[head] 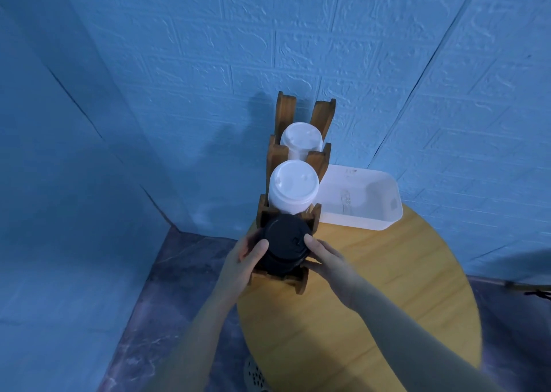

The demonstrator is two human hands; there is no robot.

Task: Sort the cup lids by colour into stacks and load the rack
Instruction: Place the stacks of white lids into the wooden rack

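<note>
Both hands are on the black lid stack [283, 244] in the nearest bay of the wooden rack [316, 162]: the left hand [246, 257] curls round its left side, the right hand [325, 257] presses thumb and fingers to its right. Behind it sits a white lid stack [293, 187], then a second white stack [302, 138] higher up. A white tub [384, 219] rests beside the rack on the round wooden table [387, 302].

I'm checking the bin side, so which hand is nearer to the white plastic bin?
The right hand, on the black lid stack's bin-facing side. The left hand grips the stack's far side from the white plastic bin.
</note>
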